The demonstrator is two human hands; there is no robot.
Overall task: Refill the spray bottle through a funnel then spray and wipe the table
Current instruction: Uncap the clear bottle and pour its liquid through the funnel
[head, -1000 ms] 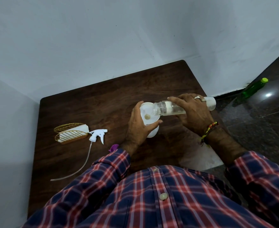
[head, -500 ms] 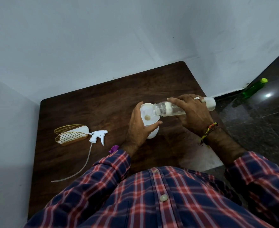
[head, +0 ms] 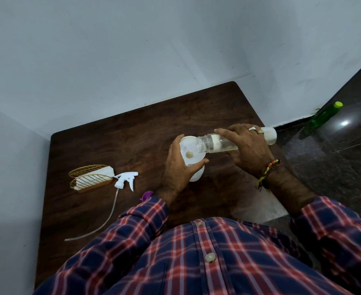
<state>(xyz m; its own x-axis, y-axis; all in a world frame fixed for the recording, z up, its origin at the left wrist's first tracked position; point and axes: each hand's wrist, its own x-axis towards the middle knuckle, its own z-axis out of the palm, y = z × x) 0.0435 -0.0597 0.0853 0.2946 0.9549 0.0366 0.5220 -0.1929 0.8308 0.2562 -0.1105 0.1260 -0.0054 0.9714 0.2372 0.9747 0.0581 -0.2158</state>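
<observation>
The white translucent spray bottle (head: pixel 196 177) is standing upright on the dark wooden table (head: pixel 115 145), near its right half, with a white funnel (head: pixel 189 149) sitting in its neck. The funnel's bowl is showing a small beige spot at its centre, at the drain hole. Only the bottle's lower rounded body is visible; the rest is hidden behind the left hand (head: pixel 177 169).

The left hand's grip is wrapping the funnel rim and bottle top, fingers curled behind, thumb across the near rim.

The right hand (head: pixel 247 150) is gripping a clear plastic bottle (head: pixel 217 143) around its middle, fingers curled over the top. This bottle is lying nearly horizontal, its open threaded mouth over the funnel's right rim and its white-looking base pointing right. Whether liquid is flowing cannot be told.

The detached white trigger head (head: pixel 126 179) is lying on the table well left of the spray bottle, its long dip tube (head: pixel 109 218) trailing toward the near edge. Just beside it is sitting a gold wire holder (head: pixel 90 179) with white cloth inside. A purple item (head: pixel 146 195) is showing partly behind the left sleeve. A green bottle (head: pixel 324 116) is standing on the floor at far right.
</observation>
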